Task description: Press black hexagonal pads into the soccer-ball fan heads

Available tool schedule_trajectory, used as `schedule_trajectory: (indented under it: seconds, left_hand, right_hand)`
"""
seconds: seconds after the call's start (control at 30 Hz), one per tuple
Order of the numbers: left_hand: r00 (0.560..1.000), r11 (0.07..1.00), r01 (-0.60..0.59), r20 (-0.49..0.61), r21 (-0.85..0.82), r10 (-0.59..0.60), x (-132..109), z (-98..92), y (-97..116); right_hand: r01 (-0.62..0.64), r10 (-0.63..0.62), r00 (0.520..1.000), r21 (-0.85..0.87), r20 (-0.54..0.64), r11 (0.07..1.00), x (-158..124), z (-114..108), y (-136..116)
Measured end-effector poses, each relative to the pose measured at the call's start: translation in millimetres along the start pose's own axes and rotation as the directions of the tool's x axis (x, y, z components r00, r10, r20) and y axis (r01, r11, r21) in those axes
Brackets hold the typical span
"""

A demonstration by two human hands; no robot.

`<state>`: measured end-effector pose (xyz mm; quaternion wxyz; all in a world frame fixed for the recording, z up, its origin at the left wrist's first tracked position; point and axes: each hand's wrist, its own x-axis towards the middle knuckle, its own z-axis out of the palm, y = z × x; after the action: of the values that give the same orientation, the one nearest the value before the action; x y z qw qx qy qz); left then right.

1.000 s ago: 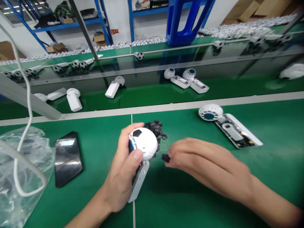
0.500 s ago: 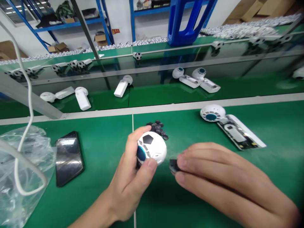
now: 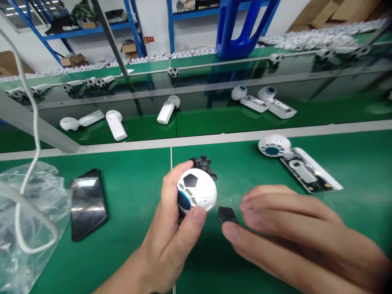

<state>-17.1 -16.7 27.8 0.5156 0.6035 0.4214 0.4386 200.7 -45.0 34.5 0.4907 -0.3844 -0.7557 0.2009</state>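
Note:
My left hand [image 3: 176, 228] is wrapped around a white football-shaped housing [image 3: 203, 190], which has a black pentagon on top and a blue disc on its side. To its right, my right hand [image 3: 275, 220] holds a small black pentagonal piece [image 3: 227, 214]. The piece lies on the thumb tip, while the other fingers are lifted a little off it. A gap separates this piece from the housing. Partly hidden behind the housing is a small pile of black pieces [image 3: 203, 163] on the green bench.
An opened white unit [image 3: 309, 171] with a round head lies at right. At left are a black phone [image 3: 88, 204], a clear plastic bag [image 3: 45, 192] and a white cable [image 3: 33, 122]. Behind a pale rail, white units [image 3: 167, 110] sit on a green belt. A blue stool [image 3: 235, 45] stands farther back.
My right fingers have parted from the thumb, exposing more of the black piece. White units on the near belt have shifted right; football-patterned ones farther back have shifted left. My left hand barely moved.

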Motion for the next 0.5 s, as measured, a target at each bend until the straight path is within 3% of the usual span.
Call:
schedule_trajectory:
  seconds: [0.1, 0.27, 0.43, 0.5]
  left_hand:
    - [0.998, 1.000, -0.004, -0.068, -0.006, 0.004, -3, 7.2, 1]
    - [0.995, 0.998, -0.035, -0.088, 0.054, 0.040, -9, 15.1, -1]
    - [0.985, 0.977, -0.173, 0.000, 0.122, 0.174, -4, 14.2, -4]
    - [0.974, 0.963, -0.226, 0.022, 0.145, 0.225, 0, 13.7, -3]
  right_hand:
    - [0.133, -0.133, 0.991, -0.002, 0.032, 0.991, 29, -4, 7]
    - [-0.145, 0.161, 0.985, 0.196, -0.069, 0.970, 45, 6, 4]
    - [-0.318, 0.346, 0.938, 0.355, -0.017, 0.879, 38, 12, 2]
    - [-0.424, 0.432, 0.897, 0.466, 0.097, 0.776, 36, 11, 7]
